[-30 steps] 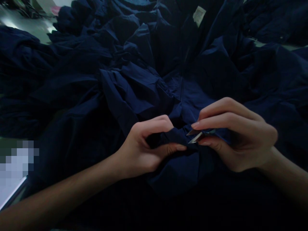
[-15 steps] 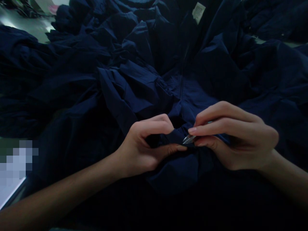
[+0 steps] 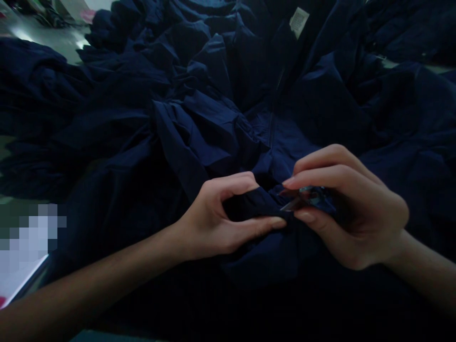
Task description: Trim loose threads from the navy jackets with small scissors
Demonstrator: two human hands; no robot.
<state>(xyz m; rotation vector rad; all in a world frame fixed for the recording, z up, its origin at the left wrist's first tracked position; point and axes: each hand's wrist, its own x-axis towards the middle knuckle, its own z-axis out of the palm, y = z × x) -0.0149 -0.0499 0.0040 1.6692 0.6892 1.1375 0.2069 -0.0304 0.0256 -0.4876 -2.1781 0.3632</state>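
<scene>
A navy blue garment [image 3: 221, 128] lies crumpled across most of the view, with a seam running down its middle. My left hand [image 3: 221, 213] pinches a fold of it between thumb and bent fingers. Close to that thumb tip, my right hand [image 3: 356, 209] holds small thread snips [image 3: 294, 203] between thumb and fingers. The blades point left and meet the edge of the pinched fold. Part of the snips is hidden inside my right hand. Whether a thread lies between the blades is too dark to tell.
A white printed label [image 3: 299, 22] shows on the garment at the top. More dark blue cloth [image 3: 409, 33] is heaped at the upper right. At the left edge lies a pale, partly pixelated sheet-like thing [image 3: 24, 266]. A light surface [image 3: 46, 35] appears at the upper left.
My right thumb and fingers have spread apart, and the snips' blades have opened at the fold. My left hand keeps its pinch. The whole view has shifted slightly.
</scene>
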